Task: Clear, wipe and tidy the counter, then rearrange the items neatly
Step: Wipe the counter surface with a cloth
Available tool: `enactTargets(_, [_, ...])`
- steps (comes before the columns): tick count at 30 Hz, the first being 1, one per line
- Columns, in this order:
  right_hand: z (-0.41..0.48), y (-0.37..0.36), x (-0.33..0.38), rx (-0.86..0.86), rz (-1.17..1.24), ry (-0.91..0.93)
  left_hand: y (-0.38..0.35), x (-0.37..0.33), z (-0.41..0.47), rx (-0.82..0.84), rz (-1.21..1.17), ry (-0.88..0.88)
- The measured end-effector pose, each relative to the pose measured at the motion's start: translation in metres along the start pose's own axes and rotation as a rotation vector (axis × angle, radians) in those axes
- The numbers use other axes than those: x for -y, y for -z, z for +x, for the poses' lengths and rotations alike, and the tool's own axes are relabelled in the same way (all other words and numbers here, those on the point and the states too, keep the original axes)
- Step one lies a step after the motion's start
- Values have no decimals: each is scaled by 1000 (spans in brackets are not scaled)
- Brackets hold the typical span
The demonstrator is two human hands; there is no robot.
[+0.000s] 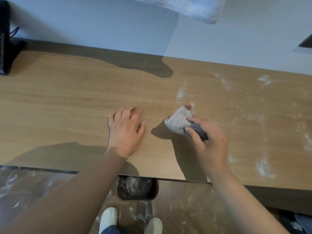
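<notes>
A wooden counter [67, 102] fills the middle of the view. My right hand [209, 142] grips a bunched cloth [179, 120], white with small dots and a dark grey part, held against the counter right of centre. White powdery smears [182, 92] streak the counter's right half, beyond and to the right of the cloth. My left hand [126, 127] rests palm down on the counter to the left of the cloth, fingers relaxed and holding nothing.
A dark bin [137, 188] with crumpled contents sits below the counter's front edge, between my arms. A black object [6, 39] stands at the far left by the wall. A pale padded thing [194, 9] hangs at the top. My feet [108, 218] stand on a streaked floor.
</notes>
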State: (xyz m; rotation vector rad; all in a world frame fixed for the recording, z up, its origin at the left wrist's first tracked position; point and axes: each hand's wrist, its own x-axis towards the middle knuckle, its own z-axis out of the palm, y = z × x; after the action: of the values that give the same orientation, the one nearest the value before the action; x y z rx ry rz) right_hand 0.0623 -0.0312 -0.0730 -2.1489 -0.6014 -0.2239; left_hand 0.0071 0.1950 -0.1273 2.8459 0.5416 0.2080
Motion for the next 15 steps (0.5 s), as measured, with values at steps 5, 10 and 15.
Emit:
enactTargets(5, [69,-12,-16,-4,-55,50,-1,0,1,-55,-42,5])
enactTargets(10, [131,-28,-27,98,-66,19,-2,-1,0,-71,-62,17])
enactTargets(15, [177,-47,-42,204,-133,-44,-2,1,1,-73,-66,5])
